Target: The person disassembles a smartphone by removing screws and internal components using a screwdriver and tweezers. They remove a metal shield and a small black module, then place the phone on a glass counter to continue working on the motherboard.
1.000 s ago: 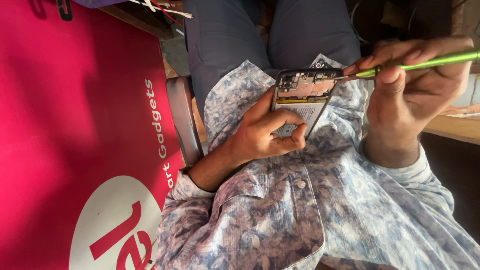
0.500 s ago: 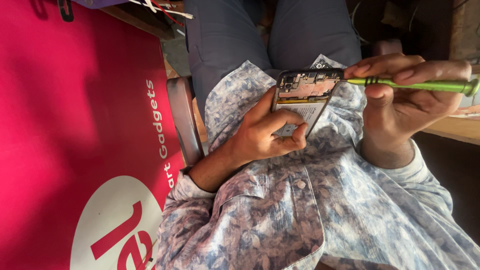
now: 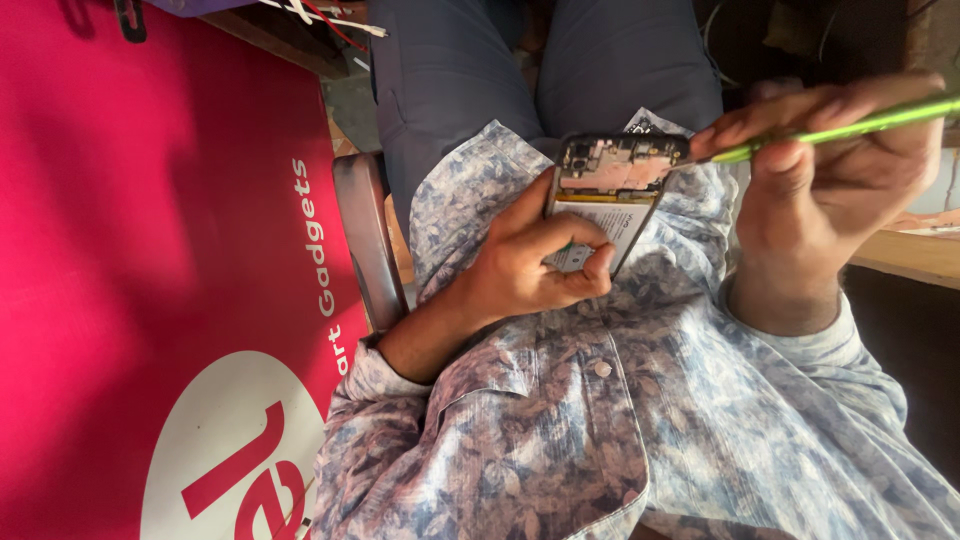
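My left hand (image 3: 535, 262) grips an opened phone (image 3: 610, 190) with its back cover off; the circuit board and a pale battery show. It is held over my lap, against my patterned blue shirt (image 3: 620, 420). My right hand (image 3: 830, 190) pinches a thin green screwdriver (image 3: 850, 128), whose tip touches the top right corner of the phone's board. The fingers of my left hand cover the phone's lower part.
A big pink banner with a white circle (image 3: 150, 300) fills the left side. A dark brown chair arm (image 3: 365, 240) runs beside my left elbow. A wooden table edge (image 3: 915, 255) lies at the right, and wires (image 3: 320, 15) hang at the top.
The green screwdriver has tilted, its far end dipping and then rising again, while its tip stays at the phone's top right corner. The left hand and phone stay still.
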